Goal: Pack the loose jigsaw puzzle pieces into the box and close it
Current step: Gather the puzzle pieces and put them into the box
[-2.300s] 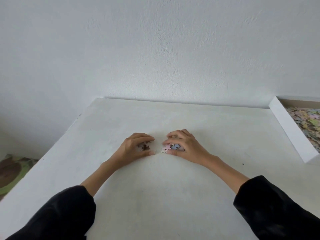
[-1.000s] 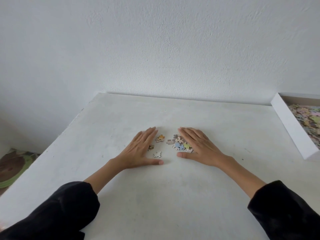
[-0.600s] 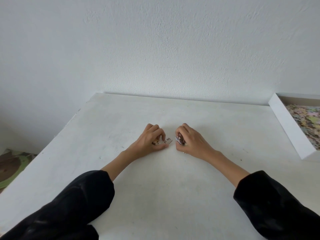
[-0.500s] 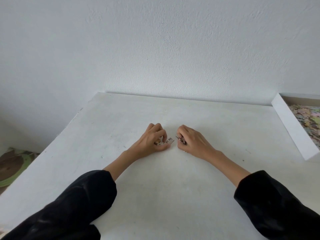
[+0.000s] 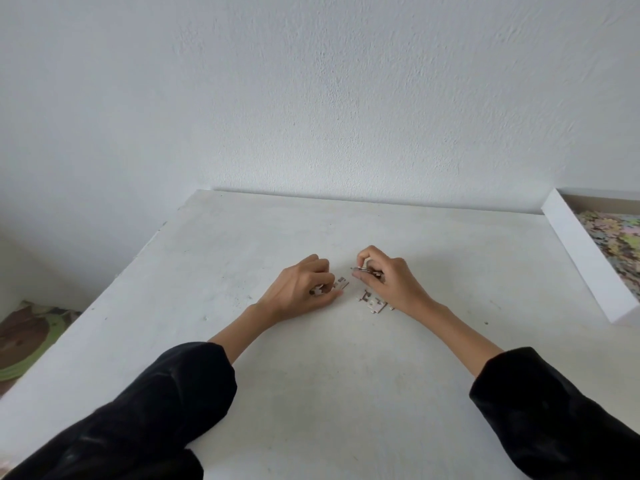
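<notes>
1. White textured wall fills the upper half of my view; below it a white table (image 5: pixel 311 393) runs from centre frame to the bottom edge, and a green-and-brown mat (image 5: pixel 27 337) shows at the lower left.
2. I see nothing standing between the hands and the box (image 5: pixel 585 258), which sits at the right edge of the frame, open, with pastel pieces heaped inside.
3. My left hand (image 5: pixel 301 289) rests at centre frame, fingers curled and pinching a few puzzle pieces (image 5: pixel 329 287) against the thumb.
4. My right hand (image 5: pixel 388 282) sits just beside it, fingertips pressed together on a thin stack of pieces (image 5: pixel 363 269), held edge-on.
5. Some loose pieces (image 5: pixel 374 303) lie flat on the table under the right palm, face down.
6. The box's long axis runs diagonally from the upper middle-right toward the lower right corner, well apart from both hands.
</notes>
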